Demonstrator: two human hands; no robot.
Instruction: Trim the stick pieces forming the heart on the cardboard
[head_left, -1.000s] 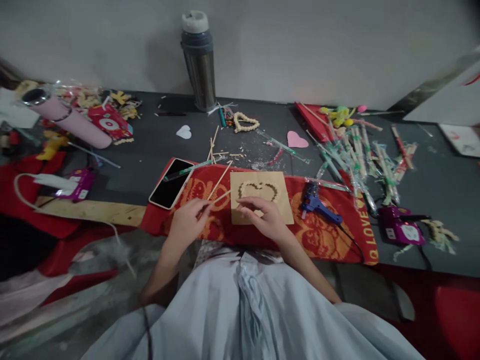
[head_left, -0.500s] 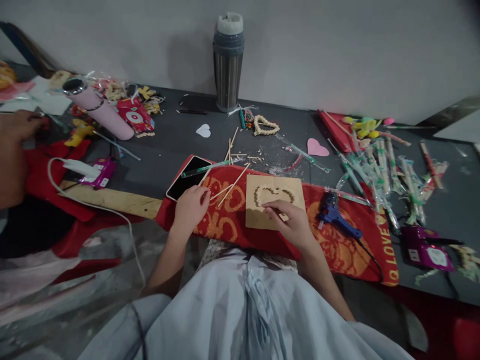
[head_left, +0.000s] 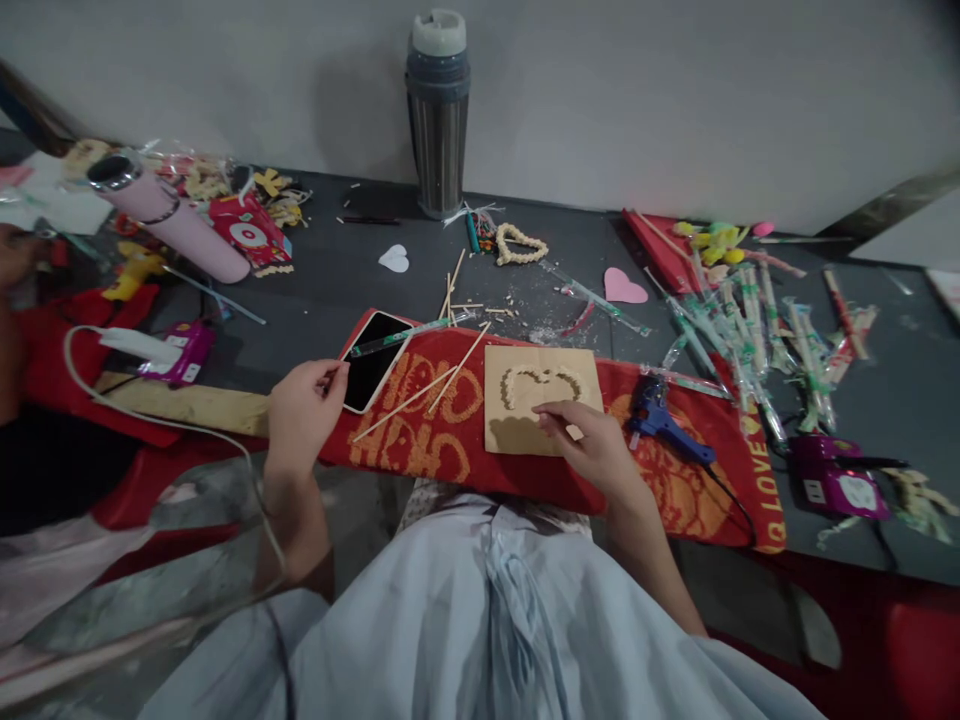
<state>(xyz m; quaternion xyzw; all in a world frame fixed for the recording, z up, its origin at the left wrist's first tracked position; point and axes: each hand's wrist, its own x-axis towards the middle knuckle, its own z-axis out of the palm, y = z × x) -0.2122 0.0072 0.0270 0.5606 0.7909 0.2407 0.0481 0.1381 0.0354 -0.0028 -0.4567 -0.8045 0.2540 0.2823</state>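
My right hand (head_left: 592,445) is over the square of brown card (head_left: 502,435), thumb and forefinger pinched together. Whatever sits between those fingertips is too small to make out. On the card a heart outline (head_left: 512,385) built of small pale bits shows its upper curves; its lower part is partly covered by my hand. My left hand (head_left: 306,408) is raised at the left edge of the phone (head_left: 375,372), fingers curled in; their contents are hidden. Thin wooden sticks (head_left: 409,402) lie on the red cloth (head_left: 420,455) between my hands.
To the right lie a blue glue gun (head_left: 671,430) and several wrapped sticks (head_left: 750,330). A steel flask (head_left: 439,130) and a pink bottle (head_left: 180,225) stand or lean behind. A white cable (head_left: 187,418) hangs at left, near another person's hand (head_left: 15,255).
My left hand has moved left, away from the sticks, to beside the phone. A stick it was near now lies on the cloth. My right hand has stayed over the card, shifting slightly.
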